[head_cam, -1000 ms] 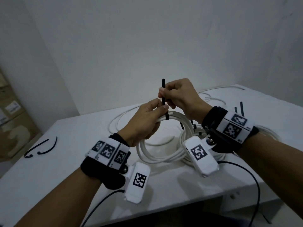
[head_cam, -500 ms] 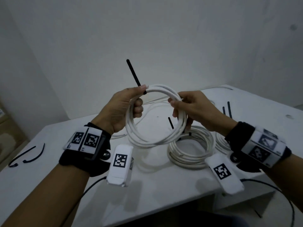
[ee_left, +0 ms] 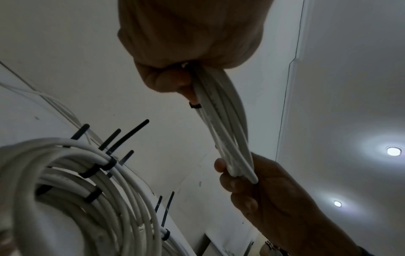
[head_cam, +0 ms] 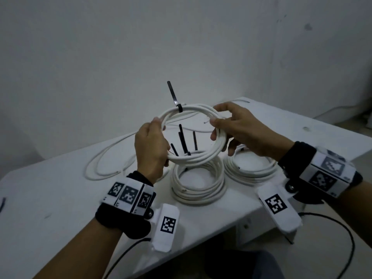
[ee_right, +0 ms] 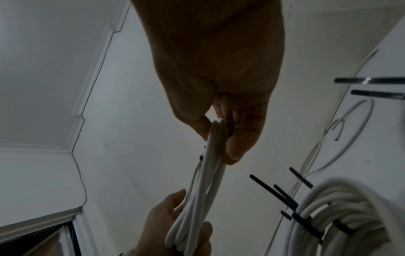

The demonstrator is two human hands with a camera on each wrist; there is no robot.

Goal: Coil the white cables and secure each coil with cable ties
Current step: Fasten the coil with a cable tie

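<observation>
Above the white table, a white cable coil is held in the air between both hands. The left hand grips the coil's left side, fingers curled round the bundled strands. The right hand grips the right side, thumb on top and fingers wrapped underneath. A black cable tie is cinched round the top of the held coil, its free tail standing upward. Directly below, a tied coil lies flat on the table, black tie tails projecting upward from its far edge. A second tied coil lies just beside it to the right. A loose white cable lies uncoiled on the table to the left.
</observation>
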